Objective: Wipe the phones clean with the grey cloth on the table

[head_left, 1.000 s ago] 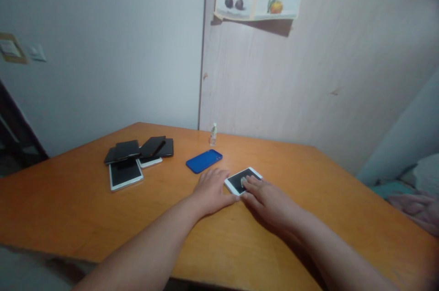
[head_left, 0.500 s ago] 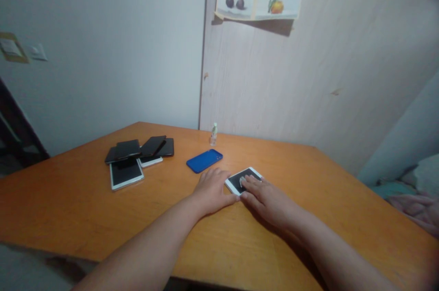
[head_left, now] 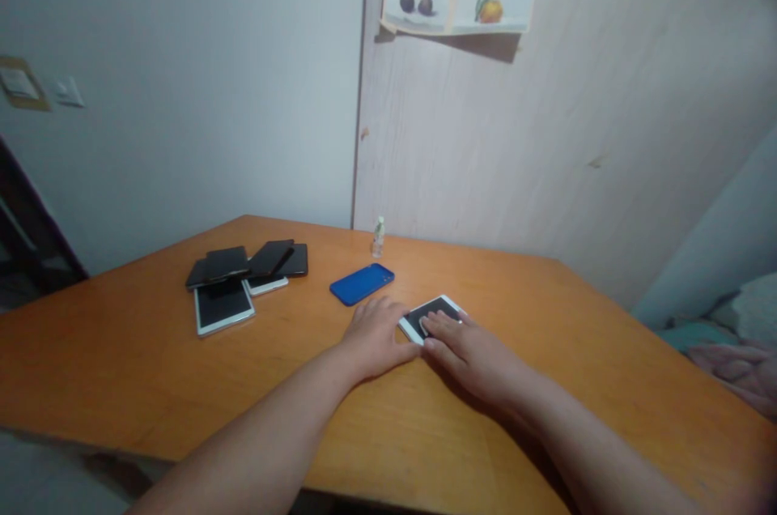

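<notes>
LH (head_left: 375, 341) fingers wide, RH (head_left: 474, 349) flat, @ tablet (head_left: 438, 308)

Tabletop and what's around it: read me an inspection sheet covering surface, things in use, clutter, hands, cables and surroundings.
Surface: orange-brown table, no spills seen.
Things in use: white-framed device, dark screen up; pale piece on it, too small to identify.
Clutter: blue case; upright small bottle; pile of devices.
Hands: left hand, fingers at the device's left end; right hand, fingers over the screen, partly covering the pale piece.
Cables: nothing seen.
Surroundings: pale wall, fruit poster.
</notes>
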`<move>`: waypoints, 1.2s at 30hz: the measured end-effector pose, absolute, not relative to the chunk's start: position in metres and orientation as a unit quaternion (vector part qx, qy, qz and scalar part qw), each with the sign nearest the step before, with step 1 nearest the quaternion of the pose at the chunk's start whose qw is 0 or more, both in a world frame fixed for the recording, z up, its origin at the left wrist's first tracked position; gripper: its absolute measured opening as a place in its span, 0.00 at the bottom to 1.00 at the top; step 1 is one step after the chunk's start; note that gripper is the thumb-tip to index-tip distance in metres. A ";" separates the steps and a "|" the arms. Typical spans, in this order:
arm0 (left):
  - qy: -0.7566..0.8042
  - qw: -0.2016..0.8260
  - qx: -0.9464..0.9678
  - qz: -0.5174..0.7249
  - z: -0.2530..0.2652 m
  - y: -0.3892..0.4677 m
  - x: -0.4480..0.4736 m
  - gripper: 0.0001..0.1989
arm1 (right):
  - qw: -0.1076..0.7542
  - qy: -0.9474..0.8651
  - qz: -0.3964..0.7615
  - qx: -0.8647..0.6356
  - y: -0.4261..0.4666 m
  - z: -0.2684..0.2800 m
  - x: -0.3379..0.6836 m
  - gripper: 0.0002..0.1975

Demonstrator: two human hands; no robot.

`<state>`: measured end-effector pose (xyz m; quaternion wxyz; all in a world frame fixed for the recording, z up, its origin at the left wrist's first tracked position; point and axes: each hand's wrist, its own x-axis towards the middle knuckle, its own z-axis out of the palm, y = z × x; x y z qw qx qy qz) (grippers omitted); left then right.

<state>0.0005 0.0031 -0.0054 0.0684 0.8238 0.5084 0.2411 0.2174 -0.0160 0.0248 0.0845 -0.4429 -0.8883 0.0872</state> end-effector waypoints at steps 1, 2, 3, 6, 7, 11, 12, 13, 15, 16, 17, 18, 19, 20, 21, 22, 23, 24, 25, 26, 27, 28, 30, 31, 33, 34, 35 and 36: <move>0.508 0.068 0.824 0.241 -0.006 0.004 0.000 0.26 | 0.087 -0.899 0.103 -0.418 -0.020 0.027 0.213 0.27; 0.509 0.068 0.824 0.239 -0.006 0.004 0.000 0.25 | 0.089 -0.906 0.117 -0.397 -0.024 0.029 0.209 0.27; 0.509 0.069 0.824 0.238 -0.006 0.004 0.000 0.24 | 0.092 -0.910 0.125 -0.385 -0.026 0.030 0.207 0.27; 0.508 0.071 0.824 0.239 -0.005 0.003 0.000 0.25 | 0.093 -0.898 0.103 -0.416 -0.021 0.028 0.207 0.26; 0.507 0.072 0.825 0.240 -0.004 0.003 0.000 0.26 | 0.090 -0.887 0.087 -0.444 -0.017 0.026 0.210 0.27; 0.508 0.075 0.824 0.238 -0.003 0.002 0.001 0.27 | 0.080 -0.845 0.052 -0.527 -0.004 0.020 0.222 0.28; 0.509 0.075 0.824 0.237 -0.002 0.002 0.001 0.27 | 0.080 -0.845 0.053 -0.525 -0.004 0.020 0.223 0.28; 0.509 0.075 0.824 0.237 -0.002 0.002 0.001 0.27 | 0.082 -0.852 0.058 -0.513 -0.006 0.021 0.222 0.28; 0.507 0.074 0.825 0.238 -0.003 0.002 0.001 0.27 | 0.085 -0.876 0.076 -0.468 -0.013 0.025 0.217 0.27; 0.506 0.074 0.826 0.237 -0.003 0.002 0.001 0.27 | 0.086 -0.889 0.090 -0.442 -0.017 0.027 0.213 0.26; 0.507 0.073 0.826 0.235 -0.003 0.002 0.001 0.26 | 0.087 -0.898 0.104 -0.418 -0.021 0.029 0.209 0.26; 0.508 0.073 0.826 0.233 -0.004 0.002 0.001 0.25 | 0.086 -0.905 0.116 -0.401 -0.024 0.031 0.206 0.26; 0.508 0.072 0.827 0.231 -0.004 0.002 0.001 0.24 | 0.085 -0.908 0.121 -0.393 -0.025 0.031 0.204 0.26; 0.507 0.071 0.827 0.230 -0.003 0.002 0.001 0.24 | 0.083 -0.908 0.121 -0.393 -0.024 0.031 0.203 0.27; 0.506 0.070 0.828 0.231 -0.003 0.002 0.001 0.24 | 0.082 -0.904 0.116 -0.403 -0.022 0.029 0.204 0.27; 0.505 0.070 0.829 0.233 -0.002 0.001 0.001 0.24 | 0.081 -0.897 0.106 -0.422 -0.018 0.027 0.207 0.26; 0.504 0.070 0.829 0.233 -0.002 0.001 0.001 0.25 | 0.080 -0.886 0.095 -0.448 -0.013 0.024 0.210 0.26; 0.505 0.071 0.828 0.234 -0.001 0.000 0.001 0.26 | 0.079 -0.872 0.083 -0.477 -0.009 0.022 0.214 0.27; 0.506 0.072 0.827 0.232 0.000 0.000 0.001 0.26 | 0.079 -0.857 0.073 -0.504 -0.005 0.019 0.218 0.27; 0.508 0.073 0.827 0.230 0.001 -0.001 0.002 0.26 | 0.080 -0.844 0.065 -0.526 -0.001 0.018 0.221 0.27; 0.509 0.073 0.827 0.229 0.001 -0.001 0.002 0.25 | 0.081 -0.836 0.059 -0.539 0.000 0.017 0.224 0.27; 0.509 0.073 0.826 0.230 0.001 -0.001 0.002 0.25 | 0.081 -0.835 0.058 -0.541 0.001 0.017 0.225 0.28; 0.508 0.071 0.826 0.236 0.000 0.000 0.002 0.25 | 0.082 -0.852 0.066 -0.513 -0.004 0.020 0.221 0.27; 0.506 0.071 0.826 0.238 -0.001 0.001 0.001 0.25 | 0.082 -0.867 0.075 -0.486 -0.008 0.022 0.218 0.27; 0.507 0.072 0.826 0.236 -0.003 0.002 0.001 0.25 | 0.084 -0.894 0.096 -0.429 -0.016 0.026 0.209 0.27; 0.507 0.074 0.826 0.234 -0.003 0.002 0.001 0.24 | 0.085 -0.903 0.105 -0.408 -0.019 0.028 0.206 0.27; 0.509 0.075 0.826 0.232 -0.003 0.002 0.001 0.24 | 0.084 -0.908 0.110 -0.396 -0.020 0.028 0.204 0.28; 0.510 0.076 0.825 0.231 -0.003 0.002 0.001 0.23 | 0.083 -0.908 0.111 -0.395 -0.020 0.028 0.203 0.28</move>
